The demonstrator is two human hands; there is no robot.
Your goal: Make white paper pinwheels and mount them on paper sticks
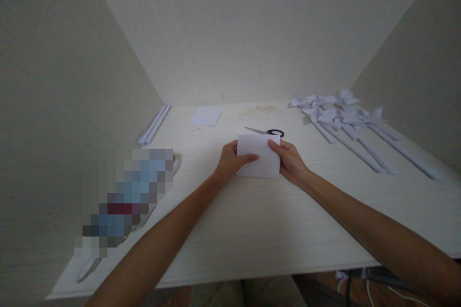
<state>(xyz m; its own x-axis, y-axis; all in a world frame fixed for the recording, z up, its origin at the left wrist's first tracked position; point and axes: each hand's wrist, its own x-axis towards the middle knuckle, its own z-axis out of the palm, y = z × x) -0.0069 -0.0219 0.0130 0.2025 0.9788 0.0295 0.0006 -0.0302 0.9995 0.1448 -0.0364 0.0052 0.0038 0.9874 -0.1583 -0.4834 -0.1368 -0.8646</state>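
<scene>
A small white sheet of paper [260, 152] is held above the middle of the pale wooden table [273, 220]. My left hand [230, 160] grips its left edge, thumb lying across the front. My right hand [290, 160] pinches its right edge with the thumb on top. Just behind the sheet lie scissors [265, 131] with black handles, blades pointing left.
Several white paper pinwheels on rolled paper sticks [345, 120] lie at the back right. Another white sheet [206, 116] rests at the back. Rolled paper tubes [154, 124] lean by the left wall. A blurred-out object [126, 196] sits at the left. Walls close in on three sides.
</scene>
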